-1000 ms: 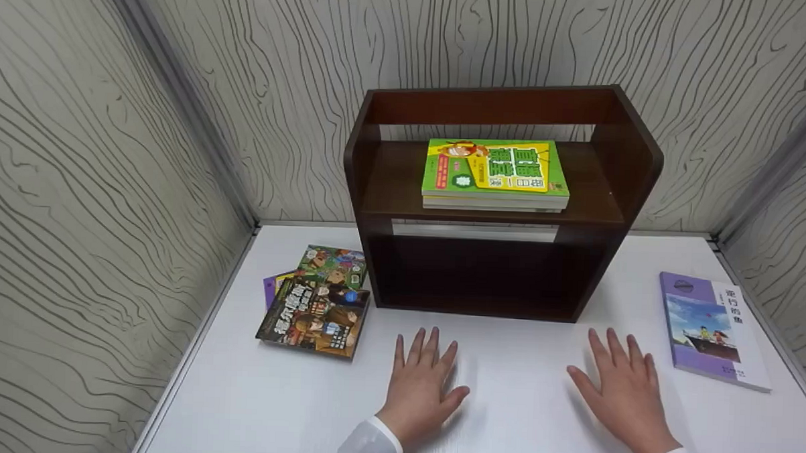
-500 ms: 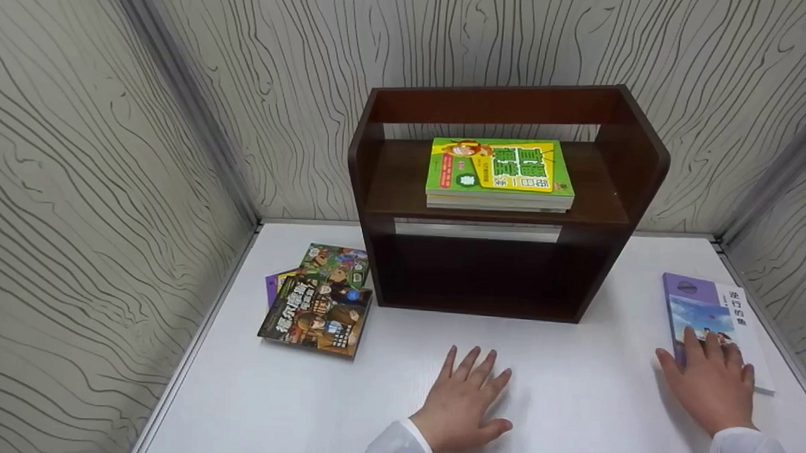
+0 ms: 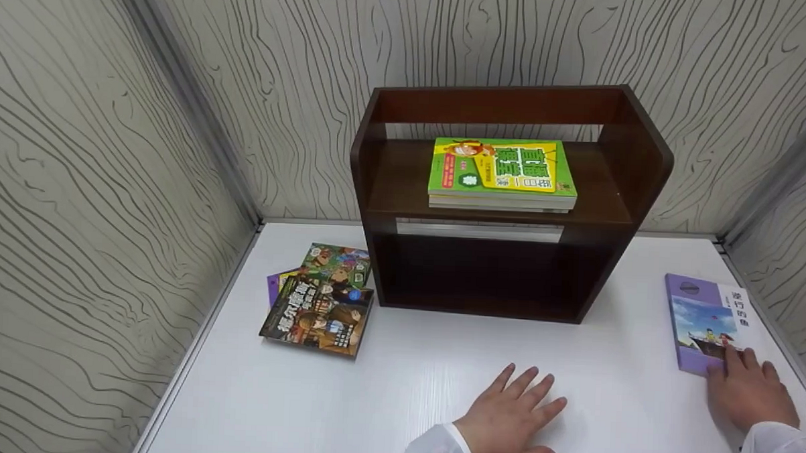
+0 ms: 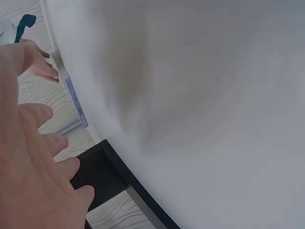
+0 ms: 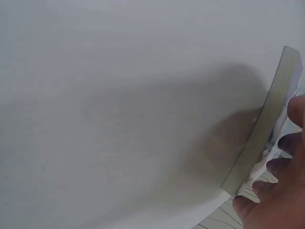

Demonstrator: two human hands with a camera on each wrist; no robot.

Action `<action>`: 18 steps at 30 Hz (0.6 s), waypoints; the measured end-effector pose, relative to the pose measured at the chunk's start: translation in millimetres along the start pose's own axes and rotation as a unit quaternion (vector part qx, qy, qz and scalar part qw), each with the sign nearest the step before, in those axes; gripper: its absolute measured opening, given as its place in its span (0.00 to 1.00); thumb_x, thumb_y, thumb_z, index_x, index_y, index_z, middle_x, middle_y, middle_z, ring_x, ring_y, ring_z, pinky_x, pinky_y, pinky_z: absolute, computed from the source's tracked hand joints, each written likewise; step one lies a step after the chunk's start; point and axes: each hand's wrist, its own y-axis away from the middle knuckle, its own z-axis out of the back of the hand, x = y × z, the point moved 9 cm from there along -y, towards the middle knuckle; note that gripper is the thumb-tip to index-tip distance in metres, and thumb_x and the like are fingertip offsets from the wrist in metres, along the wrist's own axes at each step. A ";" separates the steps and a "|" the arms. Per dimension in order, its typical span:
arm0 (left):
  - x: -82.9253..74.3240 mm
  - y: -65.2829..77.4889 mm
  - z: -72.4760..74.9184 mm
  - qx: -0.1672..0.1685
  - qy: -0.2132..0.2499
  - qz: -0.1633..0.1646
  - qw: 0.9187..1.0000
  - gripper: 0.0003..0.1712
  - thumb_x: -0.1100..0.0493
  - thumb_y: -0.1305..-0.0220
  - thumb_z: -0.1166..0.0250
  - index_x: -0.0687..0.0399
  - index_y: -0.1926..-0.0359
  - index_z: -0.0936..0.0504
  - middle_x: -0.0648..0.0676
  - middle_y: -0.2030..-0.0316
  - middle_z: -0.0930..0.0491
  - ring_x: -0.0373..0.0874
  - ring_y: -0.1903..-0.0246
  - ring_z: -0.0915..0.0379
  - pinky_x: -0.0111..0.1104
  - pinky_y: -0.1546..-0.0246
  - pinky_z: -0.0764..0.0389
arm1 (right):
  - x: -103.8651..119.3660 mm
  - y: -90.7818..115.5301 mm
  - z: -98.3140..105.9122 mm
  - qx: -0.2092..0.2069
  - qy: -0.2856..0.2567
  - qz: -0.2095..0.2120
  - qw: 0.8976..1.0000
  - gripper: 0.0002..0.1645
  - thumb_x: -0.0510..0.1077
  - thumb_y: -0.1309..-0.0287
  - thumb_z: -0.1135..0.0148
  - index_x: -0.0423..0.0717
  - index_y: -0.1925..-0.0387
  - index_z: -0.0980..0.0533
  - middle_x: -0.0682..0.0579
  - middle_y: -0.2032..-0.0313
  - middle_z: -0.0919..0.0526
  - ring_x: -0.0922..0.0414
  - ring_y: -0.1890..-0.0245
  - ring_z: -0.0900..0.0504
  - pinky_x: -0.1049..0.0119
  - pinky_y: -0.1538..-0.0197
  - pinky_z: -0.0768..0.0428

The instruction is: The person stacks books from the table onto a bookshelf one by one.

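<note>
On the right of the table lies a purple and white paperback book [image 3: 706, 324] with a boat on its cover. My right hand [image 3: 754, 393] is over its near right corner, fingertips at the cover and the near edge. In the right wrist view the page edge of the book [image 5: 267, 119] faces the camera, with the fingers [image 5: 279, 167] loosely bent just above the cover. My left hand [image 3: 513, 418] is over the middle front of the table, fingers spread and holding nothing. The left wrist view shows the left hand [image 4: 35, 162] with its fingers apart.
A dark brown two-tier bookshelf [image 3: 646, 161] stands at the back, with a stack of green and yellow books [image 3: 502, 169] flat on its upper shelf. Left of it several overlapping books [image 3: 319, 317] lie on the white table [image 3: 289, 403]. Patterned walls [image 3: 313, 103] enclose the table.
My right hand has moved right from the bare table, passed over the purple book and settled at its near right corner. My left hand has slid right and nearer, still spread.
</note>
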 end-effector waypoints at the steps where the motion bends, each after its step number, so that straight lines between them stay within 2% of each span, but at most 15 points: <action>1: -1.7 -1.9 0.1 0.002 -0.001 0.000 1.000 0.44 0.21 0.47 0.68 0.26 0.32 0.67 0.43 0.30 0.69 0.45 0.33 0.79 0.46 0.36 0.69 | -0.4 0.3 -1.1 0.004 -0.001 0.008 1.000 0.45 0.62 0.34 0.71 0.25 0.36 0.59 0.22 0.39 0.63 0.22 0.44 0.64 0.29 0.48 0.59; 5: -3.6 -7.8 -1.7 0.010 -0.004 0.005 1.000 0.44 0.21 0.47 0.69 0.26 0.32 0.67 0.43 0.30 0.70 0.45 0.33 0.79 0.46 0.36 0.70 | -0.3 1.5 -5.0 0.018 0.005 0.015 1.000 0.48 0.66 0.36 0.73 0.26 0.36 0.58 0.22 0.39 0.62 0.22 0.44 0.63 0.29 0.47 0.58; 10: 0.8 -11.5 -5.2 0.016 0.004 0.019 1.000 0.43 0.22 0.46 0.69 0.25 0.32 0.67 0.43 0.31 0.70 0.44 0.33 0.79 0.46 0.36 0.71 | 6.3 7.4 -3.9 0.019 0.032 0.008 0.999 0.51 0.70 0.39 0.71 0.29 0.36 0.53 0.23 0.39 0.57 0.22 0.46 0.56 0.26 0.54 0.49; 14: 4.4 -12.2 -9.0 0.018 0.013 0.026 0.999 0.41 0.24 0.44 0.68 0.24 0.32 0.66 0.42 0.31 0.70 0.44 0.33 0.79 0.47 0.36 0.72 | 21.2 14.5 1.8 0.020 0.068 0.029 0.997 0.51 0.72 0.42 0.64 0.31 0.39 0.41 0.24 0.41 0.47 0.23 0.51 0.46 0.28 0.59 0.42; 16: 6.3 -11.3 -11.1 0.017 0.011 0.029 0.999 0.40 0.25 0.43 0.68 0.24 0.32 0.66 0.42 0.31 0.70 0.44 0.33 0.79 0.47 0.36 0.72 | 31.2 15.9 5.2 0.024 0.093 0.054 0.994 0.47 0.71 0.43 0.60 0.35 0.43 0.32 0.26 0.43 0.40 0.25 0.54 0.42 0.30 0.61 0.40; 18: 8.5 -10.4 -12.5 0.016 0.007 0.033 0.999 0.39 0.26 0.42 0.68 0.24 0.32 0.65 0.42 0.30 0.69 0.45 0.33 0.78 0.47 0.36 0.72 | 40.0 14.5 10.3 0.011 0.106 0.077 0.991 0.41 0.69 0.42 0.56 0.38 0.46 0.28 0.27 0.45 0.37 0.26 0.54 0.39 0.30 0.62 0.40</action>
